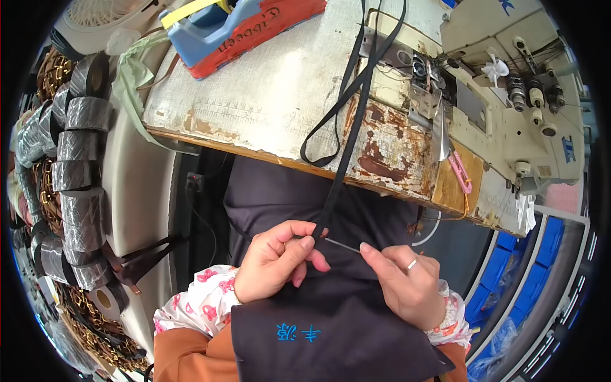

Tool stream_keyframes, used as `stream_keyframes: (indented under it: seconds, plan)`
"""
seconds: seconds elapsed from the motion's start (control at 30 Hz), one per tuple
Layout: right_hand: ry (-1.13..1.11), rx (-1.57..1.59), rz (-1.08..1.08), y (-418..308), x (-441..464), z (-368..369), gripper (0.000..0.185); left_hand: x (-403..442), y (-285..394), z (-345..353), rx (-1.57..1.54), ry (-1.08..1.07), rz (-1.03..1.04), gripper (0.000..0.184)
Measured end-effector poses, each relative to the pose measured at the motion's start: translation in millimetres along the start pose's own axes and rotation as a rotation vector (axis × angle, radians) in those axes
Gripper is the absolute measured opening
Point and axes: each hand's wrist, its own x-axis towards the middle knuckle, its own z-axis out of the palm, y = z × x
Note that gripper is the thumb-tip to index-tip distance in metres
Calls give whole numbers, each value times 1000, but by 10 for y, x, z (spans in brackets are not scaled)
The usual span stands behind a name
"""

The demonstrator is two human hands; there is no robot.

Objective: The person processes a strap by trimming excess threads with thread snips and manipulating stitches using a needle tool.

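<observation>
Working a thin rod against a black strap, seemingly: the left hand, at seven o'clock, clamps the strap in its grip near six; the right hand, near four, pinches the rod. Next likely requires steady alignment.

Blue characters "丰源" appear upside down on a dark apron; a blue "JK" mark brands the pale sewing machine. Lettering on the red-wrapped tape dispenser is only partly legible.
</observation>
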Motion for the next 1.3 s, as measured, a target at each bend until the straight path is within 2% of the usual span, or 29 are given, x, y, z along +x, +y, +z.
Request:
stream_keyframes:
  seconds: [0.17, 0.8, 0.87, 0.9, 0.97, 1.0, 1.1, 1.13, 1.17, 1.23, 1.27, 1.3]
  plan:
    - [4, -145, -72, 4, 62, 29, 44, -16, -26, -15, 5, 11, 36, 21]
    - [25, -210, -104, 38, 59, 74, 41, -15, -47, -55, 28, 17, -8, 20]
    - [-24, -3, -23, 58, 42, 112, 34, -26, -25, -62, 37, 16, -29, 20]
    - [-23, -3, -22, 72, 41, 144, 34, -34, -15, -66, -17, -17, -29, 20]
    - [-78, 689, 254, 98, 54, 242, 27, -41, 1, -65, -72, -51, -28, 20]
    - [-104, 903, 354, 89, 37, 302, 23, -44, 4, -61, -73, -57, -35, 20]
    - [-57, 806, 281, 111, 11, 433, 25, -48, -18, -70, -77, -41, -38, 20]
    - [-25, 614, 194, 109, 42, 400, 22, -48, -31, -73, -77, -24, -38, 20]
    - [-24, 617, 197, 120, 53, 393, 22, -51, -44, -71, -76, -24, -42, 20]
    - [-9, 282, 68, 135, 55, 380, 15, -53, -66, -57, -55, 12, -39, 19]
    - [-9, 280, 70, 128, 44, 378, 15, -63, -52, -54, -56, 9, -39, 19]
    - [-72, 623, 237, 112, 26, 383, 14, -87, -22, -55, -13, -25, -33, 19]
